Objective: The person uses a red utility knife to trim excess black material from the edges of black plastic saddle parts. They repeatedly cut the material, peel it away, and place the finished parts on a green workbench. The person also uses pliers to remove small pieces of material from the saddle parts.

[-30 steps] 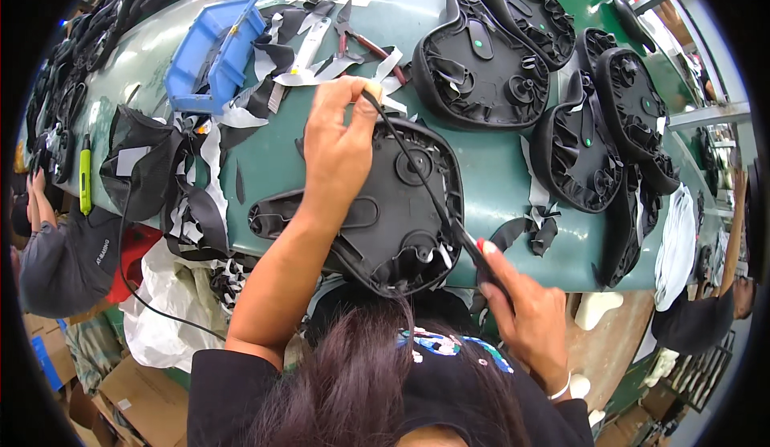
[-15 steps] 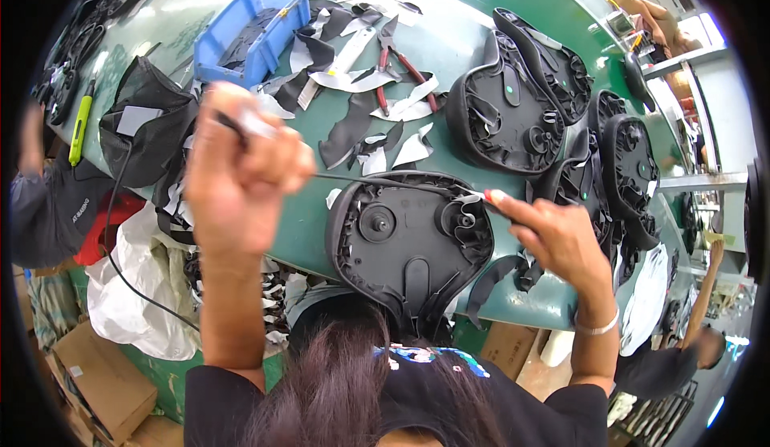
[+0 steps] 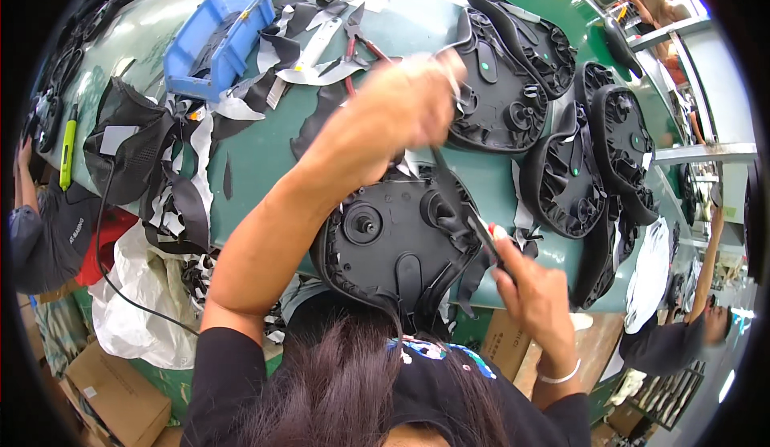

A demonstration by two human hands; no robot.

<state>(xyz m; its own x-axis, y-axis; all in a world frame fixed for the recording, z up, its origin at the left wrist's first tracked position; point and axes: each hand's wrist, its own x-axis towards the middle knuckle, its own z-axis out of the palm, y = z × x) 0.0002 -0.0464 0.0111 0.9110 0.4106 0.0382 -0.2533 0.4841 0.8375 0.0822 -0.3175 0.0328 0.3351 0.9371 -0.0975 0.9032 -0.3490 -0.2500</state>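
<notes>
A black moulded seat-shaped part (image 3: 381, 230), hollow side up with round posts inside, lies at the table edge in front of me. My left hand (image 3: 417, 102), blurred, is closed above the part's far right rim. From it a dark strip of covering material (image 3: 447, 178) runs taut down to the rim. My right hand (image 3: 536, 294) is closed round a slim, dark, knife-like tool (image 3: 488, 242), its tip against the strip at the right rim. Gathered black covering folds inside the rim; my left forearm hides some of the far left edge.
A blue bin (image 3: 212, 46) stands at the far left, near red-handled pliers (image 3: 350, 50) and a white-handled tool (image 3: 319, 44) among scraps. More black parts (image 3: 565, 178) crowd the right. A yellow-green tool (image 3: 68, 154) and black bag (image 3: 120, 138) lie left. Other people work at both sides.
My left hand has swung right across the part, so the strip now runs up from the rim instead of leftward. My right hand and tool have shifted lower and tilted.
</notes>
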